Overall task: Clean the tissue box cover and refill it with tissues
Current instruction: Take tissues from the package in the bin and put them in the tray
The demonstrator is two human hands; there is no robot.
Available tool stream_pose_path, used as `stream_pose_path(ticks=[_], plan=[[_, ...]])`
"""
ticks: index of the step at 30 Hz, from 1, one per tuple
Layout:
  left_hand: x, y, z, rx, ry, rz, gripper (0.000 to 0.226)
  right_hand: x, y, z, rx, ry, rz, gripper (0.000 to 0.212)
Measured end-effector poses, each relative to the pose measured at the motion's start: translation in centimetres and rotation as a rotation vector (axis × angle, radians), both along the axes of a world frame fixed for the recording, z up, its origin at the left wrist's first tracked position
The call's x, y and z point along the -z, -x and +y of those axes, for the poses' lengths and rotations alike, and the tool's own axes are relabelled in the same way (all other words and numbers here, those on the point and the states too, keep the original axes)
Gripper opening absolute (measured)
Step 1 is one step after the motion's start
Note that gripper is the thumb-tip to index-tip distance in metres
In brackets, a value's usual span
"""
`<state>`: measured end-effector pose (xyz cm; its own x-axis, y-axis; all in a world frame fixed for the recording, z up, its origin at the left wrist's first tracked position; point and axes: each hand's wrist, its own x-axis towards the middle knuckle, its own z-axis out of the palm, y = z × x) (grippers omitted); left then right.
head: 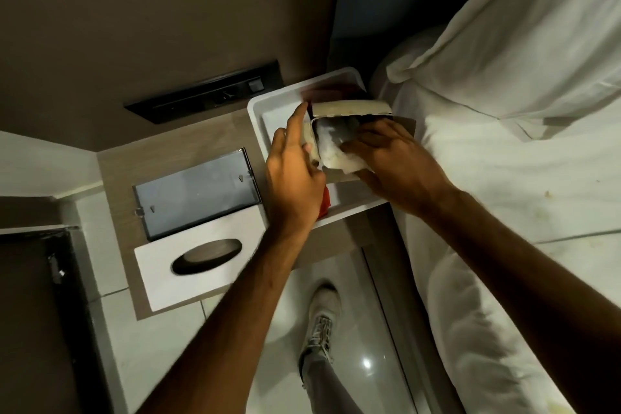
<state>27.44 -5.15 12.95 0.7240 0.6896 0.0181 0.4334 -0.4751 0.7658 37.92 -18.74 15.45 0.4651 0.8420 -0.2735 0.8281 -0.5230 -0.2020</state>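
The white tissue box cover (188, 265) with its dark oval slot lies on the bedside table at the lower left. Beside it lies its grey metal base plate (196, 193). Over a white tray (268, 104), both hands work on an opened cardboard tissue box (349, 108). My left hand (292, 171) grips the box's left flap and side. My right hand (393, 158) reaches into the box and clasps the white pack of tissues (332, 148), which sits partly out of the carton.
A black switch and socket panel (205, 94) is set in the wall behind the table. Something red (324, 203) lies in the tray under my left hand. A bed with white sheets and a pillow (510, 44) fills the right. My shoe (321, 319) stands on the tiled floor below.
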Motion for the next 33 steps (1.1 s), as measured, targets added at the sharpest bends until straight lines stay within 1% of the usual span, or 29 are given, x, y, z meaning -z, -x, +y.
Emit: stream_pose_path(ticks=[2,4,7,9,11,12,13,14,15,16,17,18,19,20,21,22,23,25,27,28,30,31,32,33], plan=[[0.9,0.6,-0.4,-0.029,-0.007,-0.024,0.052,-1.1,0.6,-0.6,-0.006,-0.026,-0.036,0.041],[2.0,1.6,-1.3,-0.020,0.062,-0.022,0.053,-2.6,1.2,-1.2,-0.021,-0.065,-0.078,0.039],[3.9,2.7,-2.4,0.039,0.287,0.034,0.063,-5.2,1.9,-2.1,0.037,-0.144,-0.034,0.038],[4.7,3.5,-2.8,0.049,0.438,0.004,0.058,-7.3,2.2,-2.4,0.090,-0.157,0.025,0.038],[4.9,4.9,-2.5,-0.032,0.595,-0.118,0.047,-9.3,2.5,-2.4,0.145,-0.196,0.114,0.038],[4.9,5.9,-2.0,-0.127,0.621,-0.129,0.042,-10.2,2.7,-2.1,0.171,-0.237,0.161,0.036],[4.9,6.9,-1.5,-0.238,0.655,-0.091,0.039,-11.0,3.1,-1.7,0.194,-0.276,0.205,0.032],[5.0,7.9,-0.8,-0.361,0.759,-0.046,0.034,-11.8,3.5,-1.3,0.219,-0.307,0.254,0.028],[4.9,8.6,0.3,-0.498,0.968,-0.032,0.027,-12.4,4.2,-0.4,0.243,-0.335,0.319,0.023],[4.6,9.4,1.5,-0.603,1.220,-0.056,0.021,-12.8,4.9,0.7,0.276,-0.380,0.401,0.019],[4.3,10.2,2.7,-0.645,1.452,-0.097,0.018,-12.8,5.7,2.0,0.321,-0.448,0.513,0.016],[3.9,11.1,3.9,-0.614,1.622,-0.167,0.019,-12.5,6.4,3.3,0.375,-0.531,0.651,0.016],[3.6,12.1,4.7,-0.559,1.715,-0.240,0.026,-12.1,7.1,4.5,0.429,-0.615,0.799,0.020],[3.4,13.3,5.7,-0.518,1.776,-0.316,0.037,-11.3,7.9,6.0,0.470,-0.677,0.946,0.023],[3.4,14.6,6.4,-0.487,1.835,-0.376,0.049,-10.1,8.7,7.4,0.513,-0.703,1.060,0.025],[3.3,15.6,7.3,-0.467,1.898,-0.433,0.054,-8.6,9.5,8.7,0.559,-0.690,1.138,0.027],[3.3,16.7,8.3,-0.461,1.935,-0.488,0.056,-7.0,10.3,10.1,0.605,-0.653,1.171,0.028],[3.5,18.8,10.7,-0.526,1.920,-0.556,0.054,-3.5,11.9,12.1,0.707,-0.579,1.161,0.029],[3.5,20.5,13.7,-0.576,1.902,-0.574,0.056,-0.2,13.3,14.0,0.819,-0.557,1.154,0.031],[3.6,21.3,15.3,-0.593,1.884,-0.555,0.061,1.2,13.8,14.9,0.862,-0.573,1.152,0.028],[3.9,22.0,18.0,-0.627,1.808,-0.450,0.066,3.6,14.5,16.6,0.883,-0.589,1.119,0.029],[4.2,22.1,19.1,-0.628,1.735,-0.377,0.063,4.8,14.8,17.4,0.904,-0.571,1.093,0.027],[4.7,21.9,19.9,-0.632,1.625,-0.287,0.055,6.2,15.0,18.2,0.920,-0.543,1.064,0.022],[5.3,21.7,20.7,-0.632,1.484,-0.189,0.045,7.4,15.1,18.9,0.924,-0.507,1.031,0.022]])
